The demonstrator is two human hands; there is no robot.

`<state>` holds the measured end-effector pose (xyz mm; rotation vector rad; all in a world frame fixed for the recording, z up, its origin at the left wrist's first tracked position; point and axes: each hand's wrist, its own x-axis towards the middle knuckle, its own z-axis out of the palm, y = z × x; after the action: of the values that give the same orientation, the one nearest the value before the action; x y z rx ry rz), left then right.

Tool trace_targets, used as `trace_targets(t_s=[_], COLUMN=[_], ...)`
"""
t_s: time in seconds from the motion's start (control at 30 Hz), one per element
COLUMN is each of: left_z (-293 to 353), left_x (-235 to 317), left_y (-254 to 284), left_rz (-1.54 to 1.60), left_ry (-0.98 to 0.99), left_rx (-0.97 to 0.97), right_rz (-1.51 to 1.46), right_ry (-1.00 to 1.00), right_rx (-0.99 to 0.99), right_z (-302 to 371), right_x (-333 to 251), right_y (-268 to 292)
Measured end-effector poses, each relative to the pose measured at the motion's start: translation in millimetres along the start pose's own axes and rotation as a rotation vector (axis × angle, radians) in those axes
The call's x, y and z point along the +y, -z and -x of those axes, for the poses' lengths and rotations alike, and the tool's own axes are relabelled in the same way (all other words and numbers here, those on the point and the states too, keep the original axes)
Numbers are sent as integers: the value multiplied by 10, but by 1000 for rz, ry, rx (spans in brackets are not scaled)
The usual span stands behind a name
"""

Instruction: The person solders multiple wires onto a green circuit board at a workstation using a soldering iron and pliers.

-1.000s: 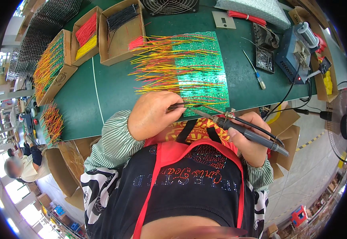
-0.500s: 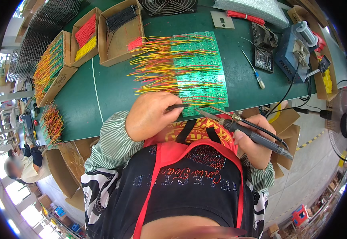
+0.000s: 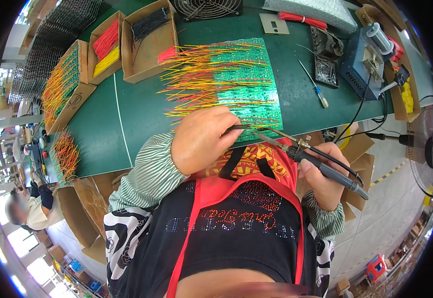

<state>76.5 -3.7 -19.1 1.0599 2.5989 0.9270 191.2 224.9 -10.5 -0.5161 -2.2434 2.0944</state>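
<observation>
A green circuit board panel (image 3: 248, 64) lies on the bench in front of me, with rows of red and yellow wires (image 3: 189, 82) sticking out leftward over it. My left hand (image 3: 204, 136) is closed on dark tweezers (image 3: 235, 128), their tips at the panel's near rows. In my right hand (image 3: 325, 169) is a grey soldering iron (image 3: 325, 173) with a thin solder feed tube fixed alongside. Its tip points left and meets the panel's near edge, close to the tweezer tips. Whether the tweezers grip a wire is too small to tell.
Cardboard boxes of red and yellow wires (image 3: 106, 40) and black wires (image 3: 151, 24) stand at the back left. A box of wired boards (image 3: 67, 84) is farther left. At the right are a blue soldering station (image 3: 363, 64), a brush (image 3: 320, 94) and a black tray (image 3: 327, 72).
My left hand and the tweezers have moved right and slightly away from me along the panel. The soldering iron has shifted slightly right, its tip now nearer the tweezer tips.
</observation>
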Motion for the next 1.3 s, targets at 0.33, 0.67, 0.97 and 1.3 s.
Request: trace_targets(t_s=[0.33, 0.67, 0.97, 1.3], left_z=[-27, -43, -17, -73], left_x=[-15, -5, 13, 181], left_y=[-34, -16, 83, 132], left_rz=[7, -8, -7, -104], left_ry=[10, 5, 4, -33], left_rx=[-15, -25, -6, 76], right_rz=[59, 39, 7, 23], right_ry=[12, 30, -13, -8], right_rx=[-26, 3, 15, 54], right_z=[-78, -64, -18, 17], right_x=[14, 19, -12, -20], right_y=[-27, 1, 69, 147])
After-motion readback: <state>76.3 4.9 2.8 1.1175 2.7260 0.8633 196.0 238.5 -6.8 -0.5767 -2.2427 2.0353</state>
